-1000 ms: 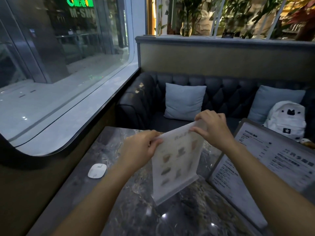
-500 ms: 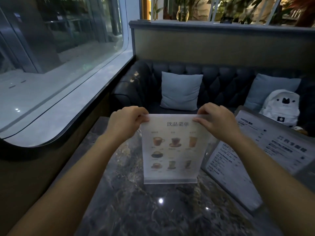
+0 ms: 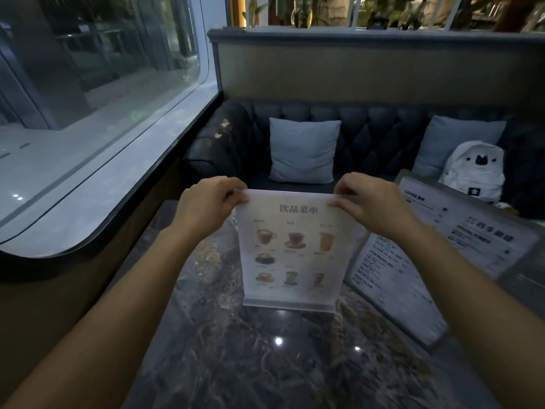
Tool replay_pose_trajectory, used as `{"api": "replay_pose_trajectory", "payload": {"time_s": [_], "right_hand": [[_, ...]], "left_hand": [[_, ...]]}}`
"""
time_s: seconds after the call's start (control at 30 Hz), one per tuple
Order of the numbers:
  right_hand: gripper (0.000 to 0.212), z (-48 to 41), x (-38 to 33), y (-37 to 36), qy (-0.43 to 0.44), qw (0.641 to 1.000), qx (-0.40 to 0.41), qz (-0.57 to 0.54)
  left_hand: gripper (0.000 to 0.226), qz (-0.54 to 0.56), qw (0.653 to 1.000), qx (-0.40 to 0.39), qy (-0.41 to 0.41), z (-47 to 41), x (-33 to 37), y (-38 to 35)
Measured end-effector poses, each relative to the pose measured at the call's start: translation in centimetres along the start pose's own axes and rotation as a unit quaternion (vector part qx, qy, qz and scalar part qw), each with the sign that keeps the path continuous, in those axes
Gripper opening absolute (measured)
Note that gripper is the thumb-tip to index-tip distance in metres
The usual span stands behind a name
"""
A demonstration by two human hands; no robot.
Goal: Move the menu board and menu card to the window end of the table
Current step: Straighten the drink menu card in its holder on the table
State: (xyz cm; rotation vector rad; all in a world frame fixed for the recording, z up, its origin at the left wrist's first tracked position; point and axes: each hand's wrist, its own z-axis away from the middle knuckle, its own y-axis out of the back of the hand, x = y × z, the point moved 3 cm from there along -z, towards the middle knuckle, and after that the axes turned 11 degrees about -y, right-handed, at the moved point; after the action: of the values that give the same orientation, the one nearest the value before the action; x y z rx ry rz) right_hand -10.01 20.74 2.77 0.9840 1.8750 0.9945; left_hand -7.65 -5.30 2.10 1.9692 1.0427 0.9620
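A clear acrylic menu board with pictures of drinks stands upright on the dark marble table, facing me, its base on the tabletop. My left hand pinches its top left corner. My right hand pinches its top right corner. To the right a large black-and-white menu card in a plastic sleeve lies tilted on the table, apart from both hands.
A long window with a curved sill runs along the left side of the table. Beyond the far edge is a dark tufted sofa with two grey cushions and a white backpack.
The menu board was angled and turned sideways a second ago; now it faces me squarely with its base on the table. Both hands keep hold of its top corners.
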Motion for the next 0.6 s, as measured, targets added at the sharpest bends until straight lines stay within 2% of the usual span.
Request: {"api": "replay_pose_trajectory", "payload": {"time_s": [0.6], "right_hand": [[0.019,1.6,-0.5,0.8,-0.012,1.000,-0.017,0.003]], "left_hand": [[0.017,0.051,0.998,-0.034,-0.012,1.6,0.3,0.8]]}}
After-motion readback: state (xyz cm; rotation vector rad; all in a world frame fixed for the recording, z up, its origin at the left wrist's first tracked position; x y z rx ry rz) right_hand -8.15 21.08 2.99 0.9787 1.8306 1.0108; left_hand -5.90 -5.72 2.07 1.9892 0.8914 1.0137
